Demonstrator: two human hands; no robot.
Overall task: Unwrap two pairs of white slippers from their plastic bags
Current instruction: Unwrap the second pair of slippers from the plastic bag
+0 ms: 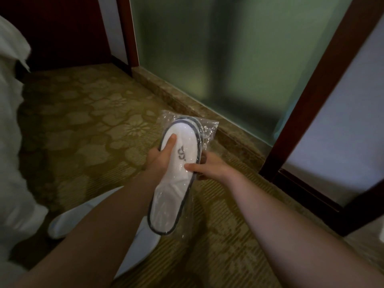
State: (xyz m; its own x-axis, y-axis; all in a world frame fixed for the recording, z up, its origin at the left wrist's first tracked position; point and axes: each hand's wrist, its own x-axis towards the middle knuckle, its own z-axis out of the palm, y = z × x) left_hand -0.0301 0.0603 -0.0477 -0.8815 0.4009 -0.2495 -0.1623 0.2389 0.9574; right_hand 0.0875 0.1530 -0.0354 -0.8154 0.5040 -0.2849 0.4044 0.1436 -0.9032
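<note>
The left hand (161, 156) grips the slippers (174, 173) from their left side, its thumb pressed flat on the white upper near the toe end and the other fingers curled out of sight beneath. The right hand (207, 166) closes on the opposite edge about midway along, thumb lying across the top just below the dark printed logo (181, 153), the remaining fingers wrapped under the right rim. Between the two grips the pair is held in the air, stacked one slipper on the other, toe end pointing away from the person and heel end hanging down toward the body, below and behind both hands. The clear plastic bag (207, 126) encloses them, its crinkled top standing out beyond the toes and a loose strip trailing beside the heel; whether the bag is open cannot be told. A dark trim runs round the white soles. Beneath the left forearm, on the patterned carpet (87, 125), lie two more white shapes (62, 225), apparently slippers, partly hidden by the arm. White bedding (12, 121) fills the left edge of the view. Beyond the hands a stone sill (187, 104) runs along the carpet's far edge under a frosted glass panel (228, 48), framed by dark wood (315, 84).
</note>
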